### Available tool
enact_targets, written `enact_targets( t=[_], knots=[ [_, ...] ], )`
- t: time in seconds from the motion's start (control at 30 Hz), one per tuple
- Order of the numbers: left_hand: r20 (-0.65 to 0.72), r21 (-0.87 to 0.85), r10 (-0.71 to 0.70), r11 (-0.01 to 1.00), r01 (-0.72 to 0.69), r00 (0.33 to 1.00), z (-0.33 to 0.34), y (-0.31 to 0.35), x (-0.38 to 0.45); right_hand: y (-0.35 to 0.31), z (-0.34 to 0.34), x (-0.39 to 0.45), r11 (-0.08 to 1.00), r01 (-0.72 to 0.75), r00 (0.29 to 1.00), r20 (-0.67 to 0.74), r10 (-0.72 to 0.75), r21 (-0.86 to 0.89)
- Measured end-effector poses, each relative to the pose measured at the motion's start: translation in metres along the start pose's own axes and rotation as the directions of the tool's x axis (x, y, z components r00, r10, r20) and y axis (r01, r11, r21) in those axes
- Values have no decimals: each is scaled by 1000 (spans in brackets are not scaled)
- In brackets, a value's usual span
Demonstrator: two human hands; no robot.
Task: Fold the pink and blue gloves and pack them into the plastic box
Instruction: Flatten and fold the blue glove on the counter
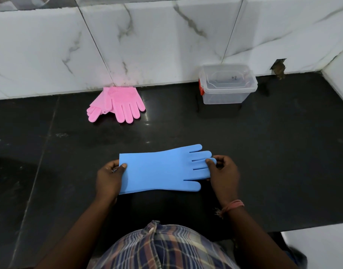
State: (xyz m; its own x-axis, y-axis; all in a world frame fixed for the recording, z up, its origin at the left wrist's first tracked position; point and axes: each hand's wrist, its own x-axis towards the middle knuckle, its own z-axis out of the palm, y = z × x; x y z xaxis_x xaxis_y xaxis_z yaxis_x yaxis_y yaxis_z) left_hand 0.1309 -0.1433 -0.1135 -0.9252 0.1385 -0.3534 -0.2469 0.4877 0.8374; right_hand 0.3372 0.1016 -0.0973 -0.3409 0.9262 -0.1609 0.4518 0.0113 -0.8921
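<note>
The blue gloves lie flat on the black counter in front of me, cuff to the left and fingers to the right. My left hand pinches the cuff edge, thumb on top. At the other end my right hand pinches a fingertip of the glove. The pink gloves lie in a loose pile at the back, against the wall. A clear plastic box with a red latch stands at the back right, its lid on.
A white marble-tiled wall runs along the back of the counter and turns forward at the right. A small hole in the wall sits right of the box. The counter's front edge is near my body.
</note>
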Motion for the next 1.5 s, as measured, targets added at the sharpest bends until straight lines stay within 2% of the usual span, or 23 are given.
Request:
enact_targets(
  t=[0.23,0.33,0.47,0.6,0.7,0.83,0.97,1.03,1.1,1.17,1.23,1.3,1.37,1.4,1.5],
  knots=[
    [-47,167,72,984,-64,996,0,11,-10,-1,2,-6,989,118,993,10,-118,-84],
    [-61,305,109,949,-85,992,-6,16,-12,1,5,-5,967,200,979,11,-201,-155],
    [-39,450,122,888,-91,992,-17,21,-13,3,4,0,944,237,970,7,-242,-227],
    [-31,502,115,861,-84,993,-27,24,-16,-2,11,-2,871,324,937,-5,-350,-370],
    [-4,515,72,855,-59,997,-30,24,-14,-10,21,-5,819,388,914,61,-402,-423],
    [-14,492,21,870,-11,1000,-32,24,-11,-16,32,-4,802,399,911,90,-403,-445],
    [-17,437,-79,896,79,997,-38,22,-5,-10,34,-2,808,307,947,79,-310,-503],
    [-1,488,-89,870,78,996,-42,22,-6,-8,35,-2,801,313,948,110,-300,-510],
    [-11,603,29,798,-17,1000,-42,23,-9,-9,35,-3,793,327,942,106,-319,-514],
    [17,670,248,717,-195,969,-37,22,-13,-11,35,-5,771,330,932,60,-357,-544],
    [107,630,434,666,-398,895,-21,25,-16,-13,37,-7,720,389,896,54,-440,-575],
    [260,555,538,596,-580,802,3,28,-17,-15,49,-11,636,525,822,144,-550,-566],
    [449,563,558,430,-706,698,25,21,-16,-16,65,-16,532,635,752,290,-592,-560],
    [519,575,536,357,-736,665,33,15,-14,-15,72,-17,499,658,740,364,-566,-564],
    [579,605,500,266,-750,644,40,-4,-6,-6,78,-9,468,665,745,480,-463,-581]
  ],
)
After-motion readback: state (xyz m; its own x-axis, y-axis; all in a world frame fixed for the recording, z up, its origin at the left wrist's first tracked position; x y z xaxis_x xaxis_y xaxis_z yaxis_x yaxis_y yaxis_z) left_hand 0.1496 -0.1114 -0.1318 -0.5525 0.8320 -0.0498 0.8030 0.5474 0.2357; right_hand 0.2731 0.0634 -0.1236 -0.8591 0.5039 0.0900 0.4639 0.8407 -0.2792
